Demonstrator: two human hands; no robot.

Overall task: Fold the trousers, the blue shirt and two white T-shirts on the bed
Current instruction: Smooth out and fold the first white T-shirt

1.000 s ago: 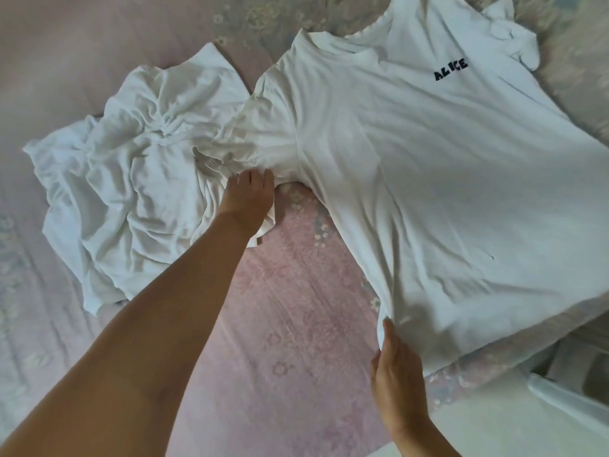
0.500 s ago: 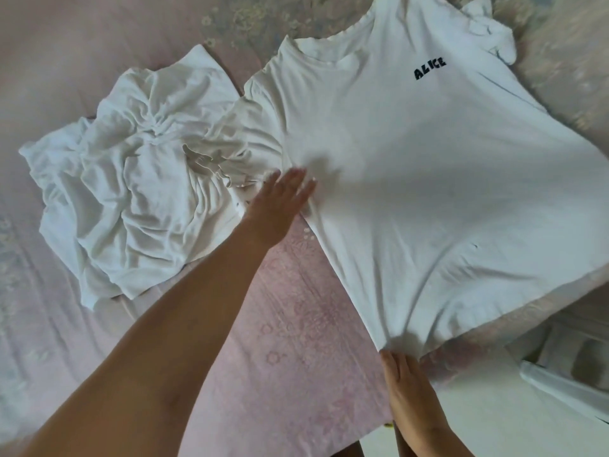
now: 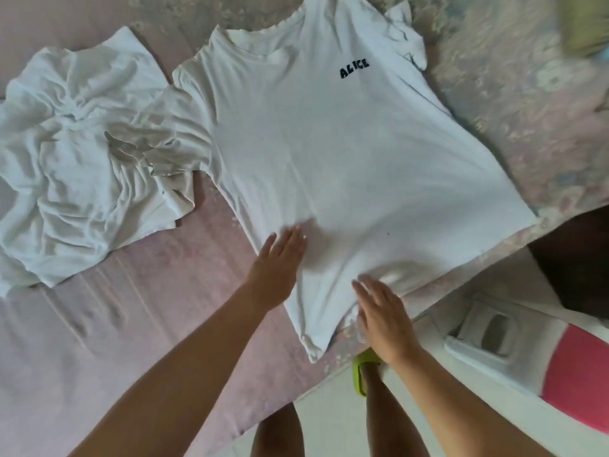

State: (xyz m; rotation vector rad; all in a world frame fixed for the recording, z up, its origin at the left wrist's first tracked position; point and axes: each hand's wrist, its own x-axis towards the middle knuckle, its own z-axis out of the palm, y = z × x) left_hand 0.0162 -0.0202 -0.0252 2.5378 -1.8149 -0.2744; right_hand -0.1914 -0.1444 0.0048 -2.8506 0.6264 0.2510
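A white T-shirt with dark lettering on its chest [image 3: 346, 153] lies spread flat, front up, on the pink bed [image 3: 158, 308]. My left hand [image 3: 280, 258] rests flat on its lower left part, fingers straight. Close to the hem at the bed's edge, my right hand [image 3: 382, 311] lies flat on the cloth too, fingers straight. A second white T-shirt [image 3: 75, 159] sits crumpled at the left, and the spread shirt's left sleeve overlaps it. No trousers or blue shirt are in view.
The bed's edge runs diagonally at lower right, with white floor beyond. On the floor stand a white container [image 3: 487, 331], a pink and white object [image 3: 580, 384] and a dark object [image 3: 573, 258]. My legs and a green slipper [image 3: 361, 374] show below.
My left hand left the sleeve and slid down the shirt's body to its lower part. My right hand moved from the hem's corner up onto the cloth. The shirt lies flatter.
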